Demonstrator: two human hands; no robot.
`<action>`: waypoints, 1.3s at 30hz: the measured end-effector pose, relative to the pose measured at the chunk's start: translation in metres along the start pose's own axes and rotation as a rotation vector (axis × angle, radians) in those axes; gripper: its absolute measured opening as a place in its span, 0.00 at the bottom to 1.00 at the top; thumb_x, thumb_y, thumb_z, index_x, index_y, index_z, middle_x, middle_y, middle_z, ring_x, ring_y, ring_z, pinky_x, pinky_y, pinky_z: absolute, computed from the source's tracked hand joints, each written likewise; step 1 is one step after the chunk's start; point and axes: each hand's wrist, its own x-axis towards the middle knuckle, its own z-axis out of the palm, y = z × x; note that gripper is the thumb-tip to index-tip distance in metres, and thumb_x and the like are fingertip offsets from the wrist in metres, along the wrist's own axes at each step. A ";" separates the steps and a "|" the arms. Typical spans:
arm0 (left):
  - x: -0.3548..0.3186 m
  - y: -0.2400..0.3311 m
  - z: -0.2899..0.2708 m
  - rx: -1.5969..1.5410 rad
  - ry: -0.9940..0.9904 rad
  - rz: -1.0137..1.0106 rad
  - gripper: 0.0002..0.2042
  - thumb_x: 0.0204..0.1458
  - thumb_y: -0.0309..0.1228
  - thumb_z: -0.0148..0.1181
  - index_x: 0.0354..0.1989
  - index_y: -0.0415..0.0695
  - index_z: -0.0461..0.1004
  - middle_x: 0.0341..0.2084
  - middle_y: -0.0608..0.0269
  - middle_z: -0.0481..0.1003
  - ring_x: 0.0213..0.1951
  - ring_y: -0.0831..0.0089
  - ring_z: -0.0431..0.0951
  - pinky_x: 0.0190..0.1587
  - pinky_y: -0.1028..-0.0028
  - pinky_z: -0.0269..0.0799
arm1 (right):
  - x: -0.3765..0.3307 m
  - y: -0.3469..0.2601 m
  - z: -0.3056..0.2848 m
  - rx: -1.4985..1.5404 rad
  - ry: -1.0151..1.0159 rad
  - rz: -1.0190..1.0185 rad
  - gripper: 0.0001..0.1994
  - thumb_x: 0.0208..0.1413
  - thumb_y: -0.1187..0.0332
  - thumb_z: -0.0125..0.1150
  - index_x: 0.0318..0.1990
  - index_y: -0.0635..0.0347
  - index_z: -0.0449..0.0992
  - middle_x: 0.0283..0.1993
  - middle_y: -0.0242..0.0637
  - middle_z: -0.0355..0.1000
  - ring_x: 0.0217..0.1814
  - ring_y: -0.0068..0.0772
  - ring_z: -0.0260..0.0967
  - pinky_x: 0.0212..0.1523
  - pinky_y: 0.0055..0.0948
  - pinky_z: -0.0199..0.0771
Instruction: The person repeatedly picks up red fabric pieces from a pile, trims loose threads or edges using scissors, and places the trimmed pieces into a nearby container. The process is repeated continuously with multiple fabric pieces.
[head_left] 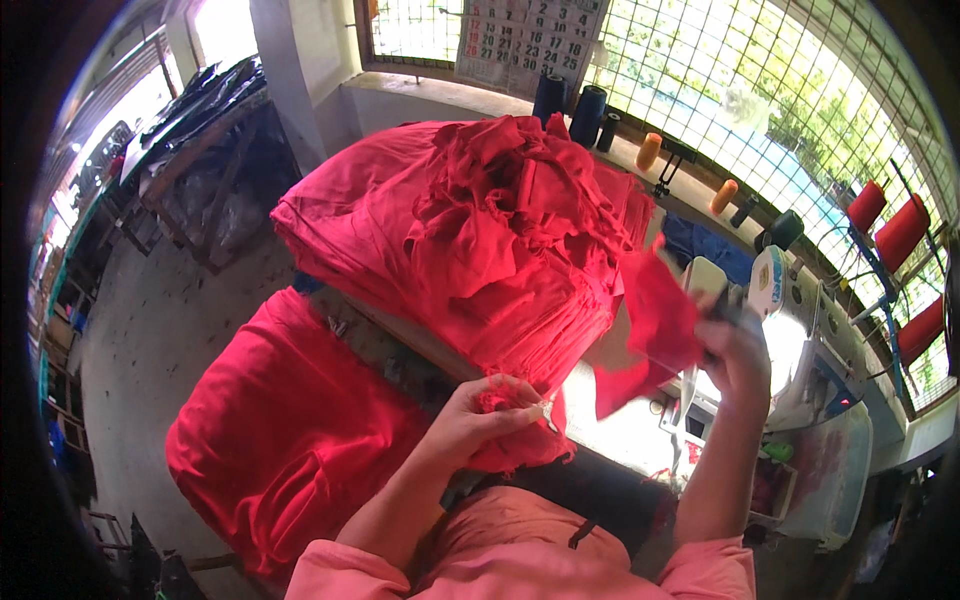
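Observation:
My left hand (492,412) is closed on a frayed piece of red fabric (518,455) just above my lap. To the right, beside a white sewing machine (768,280), my right hand (735,350) is raised and slightly blurred. Its fingers grip another red fabric piece (658,315), which hangs to their left. Something dark shows at those fingers; I cannot make out whether it is held. In front of me rises a large stack of red cloth (350,205) with crumpled pieces on top. A second red cloth pile (290,430) lies to my left.
Thread cones (588,115) stand along the window sill, with red cones (902,235) on a rack at right. A clear plastic bin (830,480) sits at the lower right. Against the far left wall is a dark, plastic-covered heap (215,150).

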 end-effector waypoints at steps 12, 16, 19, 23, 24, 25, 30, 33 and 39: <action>0.032 -0.017 0.017 0.166 -0.126 -0.349 0.17 0.43 0.31 0.56 0.39 0.32 0.68 0.29 0.65 0.71 0.33 0.80 0.70 0.39 0.81 0.63 | -0.067 0.080 0.047 -0.591 -0.459 -0.071 0.06 0.40 0.73 0.57 0.27 0.65 0.69 0.27 0.35 0.65 0.27 0.28 0.62 0.29 0.24 0.63; 0.032 -0.033 0.002 -0.073 -0.066 -0.325 0.12 0.42 0.28 0.57 0.33 0.34 0.71 0.27 0.65 0.72 0.30 0.80 0.71 0.36 0.81 0.65 | -0.027 0.087 0.025 -0.075 -0.264 0.284 0.16 0.52 0.59 0.47 0.40 0.64 0.67 0.23 0.26 0.61 0.22 0.15 0.56 0.22 0.16 0.56; 0.032 -0.029 0.001 -0.036 -0.083 -0.309 0.11 0.43 0.28 0.56 0.34 0.35 0.71 0.28 0.66 0.72 0.31 0.81 0.70 0.35 0.82 0.64 | 0.017 0.097 0.017 -0.263 -0.297 0.434 0.19 0.56 0.56 0.39 0.39 0.64 0.69 0.18 0.24 0.59 0.17 0.12 0.51 0.16 0.14 0.50; 0.034 -0.027 0.001 -0.015 -0.129 -0.258 0.12 0.44 0.29 0.56 0.36 0.35 0.71 0.29 0.64 0.72 0.32 0.81 0.70 0.37 0.81 0.64 | 0.044 0.087 0.035 -0.207 -0.401 0.468 0.17 0.55 0.57 0.41 0.33 0.63 0.71 0.14 0.23 0.57 0.12 0.12 0.49 0.12 0.15 0.46; 0.034 -0.023 0.002 -0.019 -0.138 -0.267 0.12 0.44 0.29 0.56 0.36 0.35 0.71 0.29 0.64 0.72 0.32 0.81 0.70 0.38 0.81 0.64 | 0.047 0.088 0.038 -0.229 -0.407 0.472 0.17 0.55 0.57 0.41 0.32 0.62 0.71 0.14 0.23 0.57 0.12 0.12 0.49 0.12 0.15 0.46; 0.034 -0.022 0.002 -0.022 -0.149 -0.277 0.12 0.44 0.29 0.56 0.36 0.35 0.71 0.30 0.64 0.72 0.32 0.81 0.70 0.38 0.81 0.64 | 0.051 0.089 0.040 -0.251 -0.412 0.475 0.17 0.54 0.57 0.42 0.31 0.62 0.71 0.14 0.23 0.57 0.12 0.12 0.49 0.12 0.15 0.46; 0.034 -0.016 -0.002 -0.002 -0.135 -0.290 0.12 0.43 0.29 0.56 0.36 0.35 0.70 0.29 0.64 0.72 0.32 0.80 0.70 0.38 0.81 0.65 | 0.052 0.082 0.041 -0.284 -0.386 0.503 0.16 0.52 0.56 0.46 0.23 0.59 0.69 0.14 0.23 0.57 0.12 0.12 0.49 0.12 0.15 0.45; 0.035 -0.017 -0.003 -0.020 -0.144 -0.281 0.12 0.43 0.29 0.57 0.35 0.35 0.70 0.29 0.64 0.72 0.32 0.81 0.71 0.37 0.81 0.65 | 0.049 0.087 0.034 -0.193 -0.441 0.503 0.17 0.51 0.55 0.47 0.20 0.58 0.67 0.13 0.23 0.57 0.12 0.12 0.49 0.12 0.14 0.45; 0.034 -0.015 -0.002 0.056 -0.155 -0.276 0.12 0.42 0.30 0.58 0.34 0.35 0.70 0.27 0.66 0.71 0.30 0.82 0.70 0.35 0.81 0.65 | 0.068 0.080 0.038 -0.319 -0.355 0.340 0.15 0.52 0.57 0.47 0.24 0.59 0.69 0.13 0.22 0.56 0.13 0.12 0.49 0.13 0.15 0.46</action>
